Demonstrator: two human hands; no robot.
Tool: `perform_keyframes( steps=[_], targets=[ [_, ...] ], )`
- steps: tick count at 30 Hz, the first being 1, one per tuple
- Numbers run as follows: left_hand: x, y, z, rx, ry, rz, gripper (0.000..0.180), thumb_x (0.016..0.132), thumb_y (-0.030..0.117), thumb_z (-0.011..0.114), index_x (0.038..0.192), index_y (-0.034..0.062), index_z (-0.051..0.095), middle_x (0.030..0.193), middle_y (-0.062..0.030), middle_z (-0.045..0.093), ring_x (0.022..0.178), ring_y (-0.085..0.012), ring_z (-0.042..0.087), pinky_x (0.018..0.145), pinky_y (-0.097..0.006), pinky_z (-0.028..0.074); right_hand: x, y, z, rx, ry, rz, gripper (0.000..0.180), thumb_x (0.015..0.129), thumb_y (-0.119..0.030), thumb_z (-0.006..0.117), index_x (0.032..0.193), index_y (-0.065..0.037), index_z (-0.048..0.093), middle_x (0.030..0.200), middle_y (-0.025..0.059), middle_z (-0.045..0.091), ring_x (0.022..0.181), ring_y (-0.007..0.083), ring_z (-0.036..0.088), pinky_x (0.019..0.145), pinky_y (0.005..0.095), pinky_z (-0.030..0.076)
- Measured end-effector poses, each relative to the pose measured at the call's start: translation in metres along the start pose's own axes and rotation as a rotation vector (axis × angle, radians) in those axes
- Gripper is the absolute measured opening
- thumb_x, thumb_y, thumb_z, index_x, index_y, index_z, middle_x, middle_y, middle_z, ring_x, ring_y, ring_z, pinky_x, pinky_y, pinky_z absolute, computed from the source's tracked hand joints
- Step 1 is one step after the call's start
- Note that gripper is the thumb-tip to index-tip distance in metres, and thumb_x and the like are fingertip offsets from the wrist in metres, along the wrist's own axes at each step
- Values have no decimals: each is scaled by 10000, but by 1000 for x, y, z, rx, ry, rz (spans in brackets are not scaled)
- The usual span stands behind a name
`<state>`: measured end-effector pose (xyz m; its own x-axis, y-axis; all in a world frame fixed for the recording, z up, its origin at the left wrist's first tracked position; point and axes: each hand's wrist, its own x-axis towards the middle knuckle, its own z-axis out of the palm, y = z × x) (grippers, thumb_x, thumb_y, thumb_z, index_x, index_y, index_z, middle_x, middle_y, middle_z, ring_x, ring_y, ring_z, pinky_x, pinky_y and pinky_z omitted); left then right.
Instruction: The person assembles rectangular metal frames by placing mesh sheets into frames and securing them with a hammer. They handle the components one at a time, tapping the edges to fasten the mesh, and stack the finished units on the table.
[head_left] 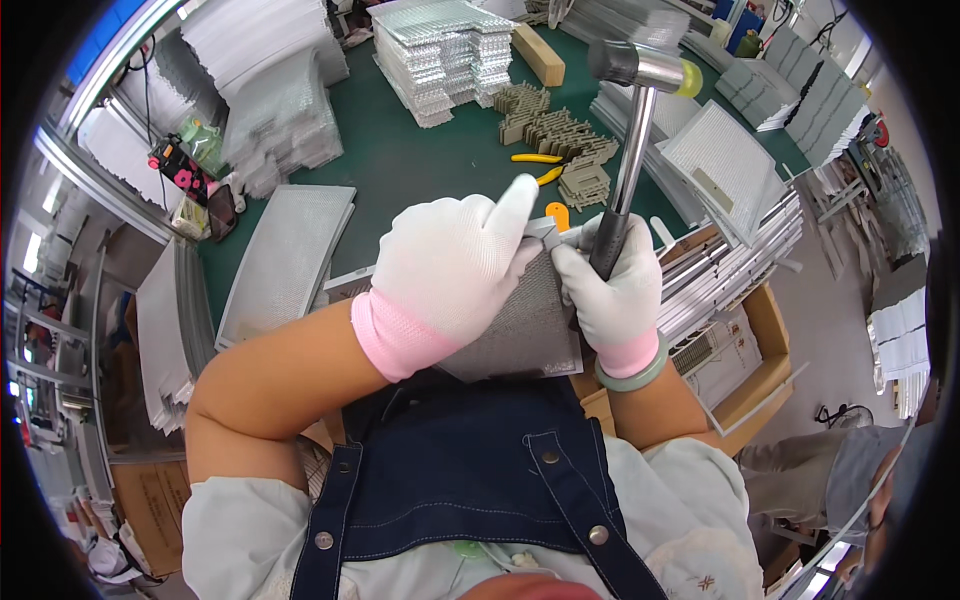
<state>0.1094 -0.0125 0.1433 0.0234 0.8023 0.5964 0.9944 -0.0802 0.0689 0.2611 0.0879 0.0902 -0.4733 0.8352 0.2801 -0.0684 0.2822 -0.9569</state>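
Note:
My right hand [612, 288], in a white glove with a pink cuff, wraps round the black grip of a two-faced mallet [634, 140]. Its metal head stands raised, with one black face and one yellow face. In front of my body a grey, fine-textured panel [525, 325] is tilted up, with a grey edge strip [541, 232] at its top corner. My left hand [445, 262], gloved the same way, closes on the panel near that corner, one finger pointing up. Its lower fingers are partly hidden. Some right fingertips lie close to the same corner.
Beyond the panel, the green table [420, 160] carries yellow-handled pliers [536, 158], tan plastic pieces [555, 130], a wooden block [538, 55] and a silver panel stack [445, 65]. Loose panels [285, 255] lie left. A carton [765, 340] and metal strips [735, 270] are right; another person [815, 475] stands there.

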Motion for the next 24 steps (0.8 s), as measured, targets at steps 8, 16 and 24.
perform_keyframes(
  steps=[8,16,24],
  targets=[
    [8,2,5,397,-71,210,185,858,227,695,804,100,571,624,-36,540,555,-202,600,526,-352,461,6,1,1,62,9,80,341,819,-112,771,1048,21,557,816,47,658,704,82,600,677,247,509],
    [18,6,14,538,-106,105,226,870,256,654,695,140,570,581,-33,573,522,-205,619,518,-357,476,13,12,4,108,-16,42,382,829,-130,779,1092,32,553,861,49,673,738,97,631,689,259,522],
    [-19,-42,-25,450,-131,-23,180,814,175,729,921,61,639,739,-94,643,682,-295,659,629,-382,516,24,76,-86,-177,2,232,455,897,-131,698,1293,47,560,901,38,671,655,74,596,592,245,501]
  ],
)
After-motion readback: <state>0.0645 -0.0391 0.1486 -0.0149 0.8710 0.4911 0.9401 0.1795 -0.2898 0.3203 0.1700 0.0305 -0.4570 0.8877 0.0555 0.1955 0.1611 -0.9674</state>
